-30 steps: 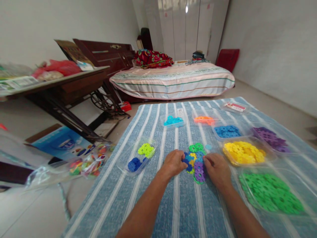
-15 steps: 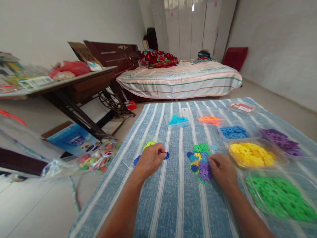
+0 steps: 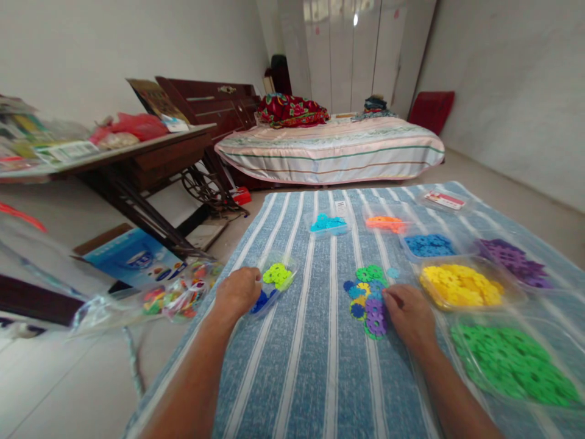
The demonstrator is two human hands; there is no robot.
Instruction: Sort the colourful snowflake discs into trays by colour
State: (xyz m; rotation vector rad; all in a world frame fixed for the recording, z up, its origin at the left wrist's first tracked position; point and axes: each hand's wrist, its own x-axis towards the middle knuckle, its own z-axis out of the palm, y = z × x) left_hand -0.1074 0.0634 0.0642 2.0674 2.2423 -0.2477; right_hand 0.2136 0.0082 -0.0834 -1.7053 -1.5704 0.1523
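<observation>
My left hand point(image 3: 240, 291) is at the left side of a small clear box, its fingers curled together; what they hold, if anything, is hidden. Inside the box point(image 3: 293, 272) lie lime-green discs point(image 3: 277, 276) and dark blue discs point(image 3: 264, 300). My right hand point(image 3: 409, 311) rests on the cloth, fingers drawn in, with its fingertips at the right edge of a mixed pile of notched plastic discs. A purple disc point(image 3: 375, 311) is nearest to those fingertips. Green discs point(image 3: 369, 272), a yellow disc point(image 3: 364, 288) and dark blue ones point(image 3: 358, 311) overlap in the pile.
Clear boxes hold turquoise point(image 3: 329, 223), orange point(image 3: 386, 224), blue point(image 3: 429, 245), purple point(image 3: 514, 262), yellow point(image 3: 461, 285) and green discs point(image 3: 516, 360). A clear lid or box with a red-and-white card point(image 3: 445, 199) lies far right. The striped cloth point(image 3: 301, 366) ends left, beside bagged items point(image 3: 183, 296).
My left hand has moved left from the front of the small box to its left side, uncovering the lime discs. The dark blue disc at its fingertips no longer shows there. My right hand stays put.
</observation>
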